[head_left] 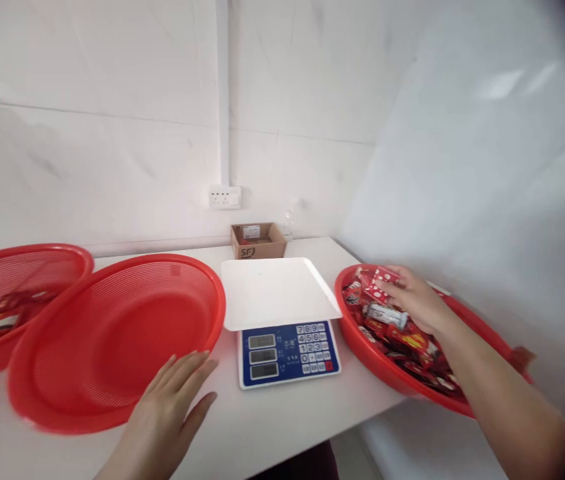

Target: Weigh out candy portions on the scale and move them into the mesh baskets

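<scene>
Red packet [380, 288], white dots, pinched in right hand [418, 299], at loaded basket's 10 o'clock. Loaded basket [365, 353]: red plastic, 4 o'clock in view, holds mostly red wrapped packets [415, 341], one silvery. Wide basket [135, 333]: red, perforated sides, 8 o'clock in view, mouth up on bench [212, 427], inside floor visible.
</scene>
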Tool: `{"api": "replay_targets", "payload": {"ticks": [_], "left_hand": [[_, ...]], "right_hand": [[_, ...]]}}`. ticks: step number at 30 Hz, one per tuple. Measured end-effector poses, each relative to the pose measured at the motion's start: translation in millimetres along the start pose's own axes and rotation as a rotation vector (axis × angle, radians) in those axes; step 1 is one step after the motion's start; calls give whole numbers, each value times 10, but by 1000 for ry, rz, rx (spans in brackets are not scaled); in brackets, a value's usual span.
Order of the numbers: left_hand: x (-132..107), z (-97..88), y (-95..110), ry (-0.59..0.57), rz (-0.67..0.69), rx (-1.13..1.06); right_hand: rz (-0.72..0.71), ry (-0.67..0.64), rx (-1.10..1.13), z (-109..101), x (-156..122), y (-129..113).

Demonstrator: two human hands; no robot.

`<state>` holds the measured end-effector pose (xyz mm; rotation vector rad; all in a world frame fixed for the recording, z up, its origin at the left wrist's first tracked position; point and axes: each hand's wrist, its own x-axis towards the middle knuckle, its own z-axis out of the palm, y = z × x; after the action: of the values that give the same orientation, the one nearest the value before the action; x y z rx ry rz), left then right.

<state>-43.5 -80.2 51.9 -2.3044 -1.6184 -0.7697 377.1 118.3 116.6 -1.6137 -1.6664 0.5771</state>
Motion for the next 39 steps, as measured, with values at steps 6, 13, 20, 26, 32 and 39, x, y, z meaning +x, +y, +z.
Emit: {"api": "replay_targets", "payload": {"ticks": [6,13,20,26,32,39], "left_hand": [[123,-148,231,-186,-37,-27],[129,-196,300,-234,-77,0],[-39,-37,-31,-4,40,114],[112,189,-118,14,-27,128],[376,355,-80,-50,-130,117],[344,420,-155,65,53,149]], "right_hand": [[0,-361,486,903,-260,-968],[-216,-851,602,1525,-619,-1741],[-448,-508,23,915,-528,-1214],[-86,-270,-580,-44,-433,-160],[-5,-593,-584,-203,-612,409],[-34,-414,-592,-57,-542,409]]}}
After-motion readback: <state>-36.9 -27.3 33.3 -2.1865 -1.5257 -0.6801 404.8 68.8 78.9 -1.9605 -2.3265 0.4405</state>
